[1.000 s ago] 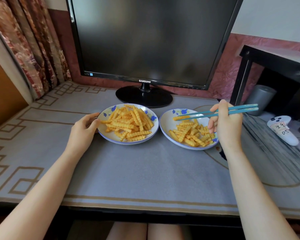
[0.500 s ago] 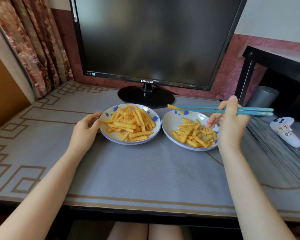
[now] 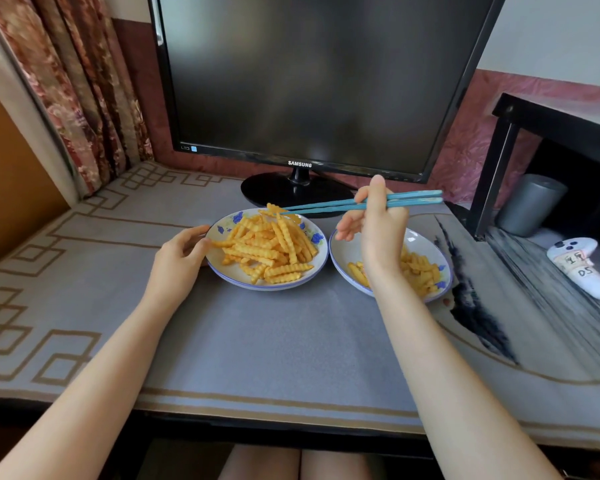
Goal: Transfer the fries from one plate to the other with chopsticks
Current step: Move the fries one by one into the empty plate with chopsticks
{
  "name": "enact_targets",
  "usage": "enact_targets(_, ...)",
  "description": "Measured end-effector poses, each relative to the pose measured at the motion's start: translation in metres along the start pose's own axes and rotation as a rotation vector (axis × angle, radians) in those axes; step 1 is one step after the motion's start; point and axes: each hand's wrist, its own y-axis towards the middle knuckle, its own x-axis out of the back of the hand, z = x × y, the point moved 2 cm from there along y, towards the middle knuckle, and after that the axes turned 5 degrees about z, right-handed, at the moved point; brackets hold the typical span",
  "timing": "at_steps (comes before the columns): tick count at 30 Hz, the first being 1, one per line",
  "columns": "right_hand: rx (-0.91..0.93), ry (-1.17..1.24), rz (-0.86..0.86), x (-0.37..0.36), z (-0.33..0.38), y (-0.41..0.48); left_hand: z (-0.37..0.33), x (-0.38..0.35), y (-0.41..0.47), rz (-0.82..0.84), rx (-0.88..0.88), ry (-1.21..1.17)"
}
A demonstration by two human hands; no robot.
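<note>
Over the far rim of the left plate [image 3: 321, 252], blue chopsticks [image 3: 326, 206] pinch a single crinkle-cut fry [image 3: 273, 209] at their tips, just above the piled fries [image 3: 271, 251]. The right hand [image 3: 378, 233] has a closed grip on the sticks about midway along, thumb up and fingers wrapped. The left hand [image 3: 179, 261] has its grip curled onto the near-left rim of that plate, apparently steadying it. The right plate [image 3: 426, 244], just beside the first on the worktop [image 3: 274, 341], holds a thinner scatter of fries.

The hold looks slight: only the very tips bite, and the ridged fry could swivel or slip. Being so near the back rim, it might then land on the worktop by the monitor [image 3: 309, 81] stand instead of on the plate. The pile is already high, so a fry let go at its edge may roll off. The right forearm hangs low over the right plate and could brush fries out.

That hand and wrist cover the middle of the right plate, so its contents cannot be counted. Whether the held fry touches the pile is too small to tell. The left fingertips under the rim are hidden.
</note>
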Motion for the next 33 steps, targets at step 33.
enact_targets(33, 0.084, -0.186, -0.127, 0.111, 0.016, -0.001, -0.001, 0.001, -0.002, 0.000, 0.001, 0.018)
